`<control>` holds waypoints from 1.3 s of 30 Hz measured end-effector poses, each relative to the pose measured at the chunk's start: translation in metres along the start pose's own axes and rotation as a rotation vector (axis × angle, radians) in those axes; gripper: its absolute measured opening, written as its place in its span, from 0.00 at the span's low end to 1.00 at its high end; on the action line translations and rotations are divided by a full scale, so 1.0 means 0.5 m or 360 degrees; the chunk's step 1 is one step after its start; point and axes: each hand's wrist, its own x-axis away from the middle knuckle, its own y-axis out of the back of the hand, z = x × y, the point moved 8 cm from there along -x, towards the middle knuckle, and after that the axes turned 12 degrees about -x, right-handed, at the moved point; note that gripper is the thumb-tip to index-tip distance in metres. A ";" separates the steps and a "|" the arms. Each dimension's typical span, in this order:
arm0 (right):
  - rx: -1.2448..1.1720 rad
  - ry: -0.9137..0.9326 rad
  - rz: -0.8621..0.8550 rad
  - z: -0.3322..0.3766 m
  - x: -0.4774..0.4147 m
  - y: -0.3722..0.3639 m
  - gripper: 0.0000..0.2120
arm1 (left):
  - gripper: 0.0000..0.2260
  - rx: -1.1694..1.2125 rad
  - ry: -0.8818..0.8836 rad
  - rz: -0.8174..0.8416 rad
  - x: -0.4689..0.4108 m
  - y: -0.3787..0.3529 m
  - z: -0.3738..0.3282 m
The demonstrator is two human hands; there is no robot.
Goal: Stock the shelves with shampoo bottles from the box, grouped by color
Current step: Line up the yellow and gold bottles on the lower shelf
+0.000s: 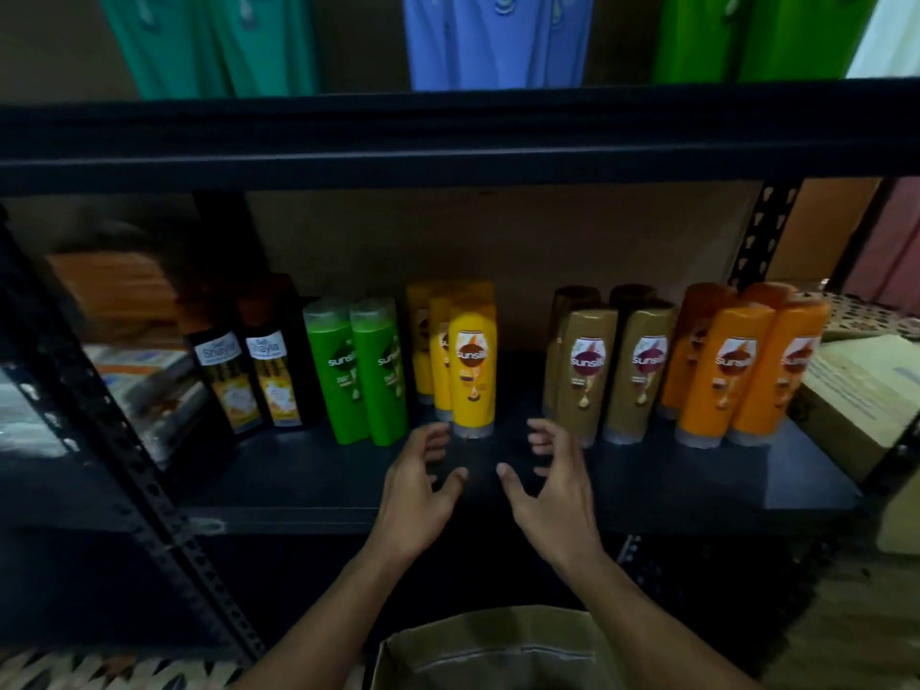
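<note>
The yellow bottle (473, 376) is seen upright on the shelf (697, 470), just beyond the left hand (420, 490), farther from the right hand (552, 490); both grips are spread, nothing held.

Five bottle groups stand in a row on the shelf (697, 485). Just left of the middle bottles (472, 371) stand the left bottles (366, 376), then the far-left bottles (254, 376). To their right, past a gap, stand the right bottles (612, 371), then the far-right bottles (742, 371). Before the middle bottles hover the left hand (423, 483) and right hand (552, 485). The box (498, 639) lies below and before them.
</note>
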 end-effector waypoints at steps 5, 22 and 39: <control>-0.0018 -0.0207 0.0038 -0.047 -0.095 -0.073 0.36 | 0.23 0.0060 0.0081 -0.0100 -0.062 0.035 0.060; -0.0127 -0.0243 0.0094 -0.104 -0.176 -0.142 0.24 | 0.23 0.0219 0.0014 -0.0233 -0.183 -0.064 0.101; -0.0123 -0.0374 0.0120 -0.106 -0.109 -0.053 0.22 | 0.22 -0.0068 0.0131 -0.0288 -0.201 -0.074 0.088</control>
